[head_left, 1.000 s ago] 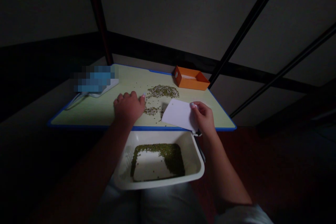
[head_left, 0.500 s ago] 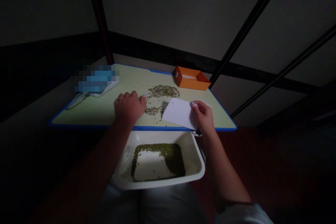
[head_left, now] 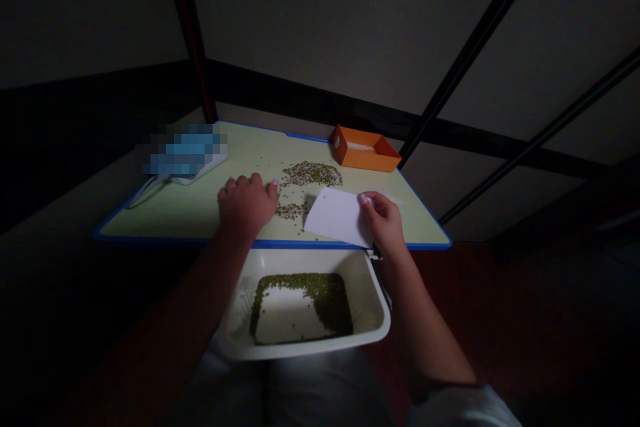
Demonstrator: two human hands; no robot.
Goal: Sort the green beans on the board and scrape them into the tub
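My right hand (head_left: pixel 384 219) pinches the right edge of a white card (head_left: pixel 337 215), thumb on top. The card is tilted low over the front of the table, close to the small green beans. My left hand (head_left: pixel 247 203) rests on the tabletop with its back up, thumb apart from the fingers and nothing seen in it. Just right of its thumb lies a small patch of beans (head_left: pixel 289 211). A larger heap of green beans (head_left: pixel 313 174) spreads farther back. Below the table edge, a white plastic basin (head_left: pixel 373 337) holds many green beans along its back and right side.
An orange open box (head_left: pixel 373 159) stands at the back right of the pale green, blue-edged table (head_left: pixel 250 140). At the left is a white stand-like object (head_left: pixel 203 170) with a cable, partly blurred out. Dark panelled walls (head_left: pixel 310 20) rise behind.
My right hand and the white card have shifted slightly left, towards the small patch of beans. My left hand and the basin look unmoved.
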